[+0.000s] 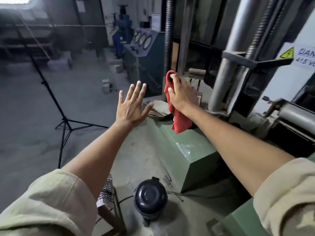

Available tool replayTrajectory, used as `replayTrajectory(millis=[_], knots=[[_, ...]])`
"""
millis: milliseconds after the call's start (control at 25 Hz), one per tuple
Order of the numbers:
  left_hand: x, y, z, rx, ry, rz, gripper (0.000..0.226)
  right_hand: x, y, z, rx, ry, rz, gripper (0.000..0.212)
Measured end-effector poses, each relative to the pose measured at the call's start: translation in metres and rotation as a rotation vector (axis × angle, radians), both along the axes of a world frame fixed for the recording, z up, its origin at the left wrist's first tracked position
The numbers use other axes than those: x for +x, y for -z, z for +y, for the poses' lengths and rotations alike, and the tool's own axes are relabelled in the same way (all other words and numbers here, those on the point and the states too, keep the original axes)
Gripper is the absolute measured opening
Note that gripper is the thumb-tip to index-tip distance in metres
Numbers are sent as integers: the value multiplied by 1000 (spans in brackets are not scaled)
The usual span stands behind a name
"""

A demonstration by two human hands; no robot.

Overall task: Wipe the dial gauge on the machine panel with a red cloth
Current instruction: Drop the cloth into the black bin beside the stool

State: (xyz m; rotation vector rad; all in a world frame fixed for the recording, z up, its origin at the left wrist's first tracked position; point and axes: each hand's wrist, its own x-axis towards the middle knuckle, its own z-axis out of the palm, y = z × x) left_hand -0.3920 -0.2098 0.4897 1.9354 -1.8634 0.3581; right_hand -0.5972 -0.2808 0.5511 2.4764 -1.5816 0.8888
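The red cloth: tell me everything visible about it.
The red cloth looks like soft, textured towelling, plain red, crumpled rather than folded. The right hand grips its upper part, with a bunched end poking up above the fingers, and the rest hangs loose below the wrist. Its lower edge drapes onto or just over the green machine body; contact there is unclear. The open left hand is apart from it.

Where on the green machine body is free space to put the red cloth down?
The sloped green machine top, between the hanging red cloth and the black round canister, looks bare. Beside the shallow dish of scraps and grey steel columns it is crowded.
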Motion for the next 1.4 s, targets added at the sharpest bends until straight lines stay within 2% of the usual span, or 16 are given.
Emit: replayTrajectory(millis=[240,680,1160,1400], knots=[[42,72,17,90,-66,48,84,57,96,4,131,-66,46,50],[50,212,27,308,-112,145,82,76,257,21,378,-114,180,52],[75,292,-28,478,-140,156,82,93,344,-38,540,-152,263,52],[76,337,-35,588,-131,175,81,96,394,-34,737,-199,302,52]])
